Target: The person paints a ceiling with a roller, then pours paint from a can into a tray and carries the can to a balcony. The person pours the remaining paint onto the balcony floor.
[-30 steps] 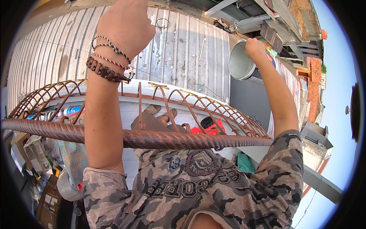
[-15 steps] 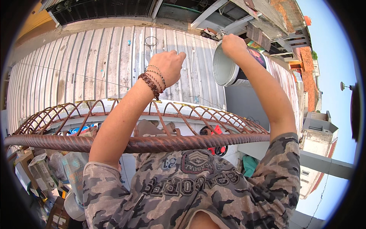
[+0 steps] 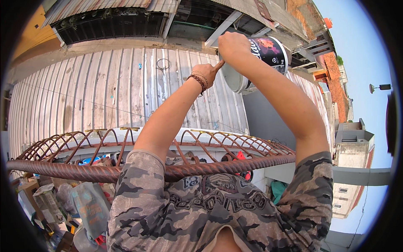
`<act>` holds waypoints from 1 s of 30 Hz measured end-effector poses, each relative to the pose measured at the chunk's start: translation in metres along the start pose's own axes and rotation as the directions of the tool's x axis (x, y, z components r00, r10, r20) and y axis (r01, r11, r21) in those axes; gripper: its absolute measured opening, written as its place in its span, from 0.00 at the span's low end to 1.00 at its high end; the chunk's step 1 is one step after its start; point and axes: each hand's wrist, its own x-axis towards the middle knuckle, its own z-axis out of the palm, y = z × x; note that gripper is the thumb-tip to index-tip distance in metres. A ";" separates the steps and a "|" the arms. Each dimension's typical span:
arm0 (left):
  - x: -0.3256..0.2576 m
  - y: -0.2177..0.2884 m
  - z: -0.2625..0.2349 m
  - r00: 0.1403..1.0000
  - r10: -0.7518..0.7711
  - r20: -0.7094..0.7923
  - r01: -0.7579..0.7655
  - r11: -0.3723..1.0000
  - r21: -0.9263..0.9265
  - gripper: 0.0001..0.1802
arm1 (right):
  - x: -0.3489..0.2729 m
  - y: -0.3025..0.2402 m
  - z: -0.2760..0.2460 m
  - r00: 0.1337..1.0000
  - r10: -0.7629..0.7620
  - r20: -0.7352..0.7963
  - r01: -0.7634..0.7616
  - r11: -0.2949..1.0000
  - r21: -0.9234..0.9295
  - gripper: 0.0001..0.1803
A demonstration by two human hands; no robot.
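Observation:
My right hand (image 3: 232, 44) is raised high and grips the rim of a white bucket (image 3: 272, 53) with a black printed label. The bucket is tilted on its side above a corrugated roof. My left hand (image 3: 208, 72), with bead bracelets at the wrist, is just left of and below the right hand. Its fingers are curled and the index finger points up, touching the bucket's rim beside my right hand. Whether that finger hooks anything is hidden. Both forearms reach up over a rusty railing.
A thick rusty rebar rail (image 3: 75, 171) with curved bars crosses in front of my camouflage shirt. Beyond it lies a grey corrugated metal roof (image 3: 105, 96). Bags and boxes (image 3: 63, 201) sit below at the left. Buildings (image 3: 352, 143) and a street lamp (image 3: 380, 87) stand at the right.
My left hand has moved right, from above the railing to the bucket's rim. My right hand has lifted and tipped the bucket, so its black label now shows.

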 end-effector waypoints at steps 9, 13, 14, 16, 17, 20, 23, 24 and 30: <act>0.007 -0.011 0.013 1.000 0.025 -0.011 -0.026 0.993 -0.117 0.42 | 0.020 -0.007 -0.006 1.000 -0.011 0.012 0.012 0.998 -0.066 0.09; 0.009 -0.018 0.031 0.988 0.049 -0.144 -0.088 0.957 -0.277 0.41 | 0.021 -0.007 -0.004 1.000 -0.017 -0.021 0.016 0.998 -0.056 0.09; 0.015 -0.025 0.043 0.973 0.035 -0.227 -0.104 0.949 -0.298 0.41 | 0.022 -0.008 -0.005 0.999 -0.025 -0.027 0.023 0.998 -0.054 0.09; 0.012 -0.025 0.037 0.965 0.016 -0.262 -0.096 0.951 -0.294 0.41 | 0.023 -0.007 0.002 0.999 -0.029 -0.037 0.028 0.999 -0.030 0.09; 0.012 -0.025 0.033 0.975 0.007 -0.223 -0.067 0.962 -0.264 0.41 | 0.024 -0.007 0.004 0.999 -0.032 -0.044 0.031 0.999 -0.018 0.10; 0.003 -0.007 0.009 0.996 0.092 -0.017 -0.093 0.991 -0.097 0.44 | 0.018 -0.007 0.001 1.000 -0.017 0.008 0.017 1.000 -0.020 0.10; 0.007 -0.010 0.015 0.995 0.083 0.060 -0.084 0.996 0.025 0.45 | 0.019 -0.008 0.000 1.000 -0.025 -0.007 0.025 1.000 0.009 0.10; 0.009 -0.013 0.019 0.996 0.067 0.055 -0.070 0.996 0.050 0.45 | 0.020 -0.008 0.000 1.000 -0.021 -0.011 0.021 1.000 0.000 0.10; 0.019 -0.032 0.033 0.971 -0.047 -0.235 0.069 0.994 0.085 0.37 | 0.021 -0.002 0.004 1.000 -0.003 0.000 0.003 1.000 -0.015 0.10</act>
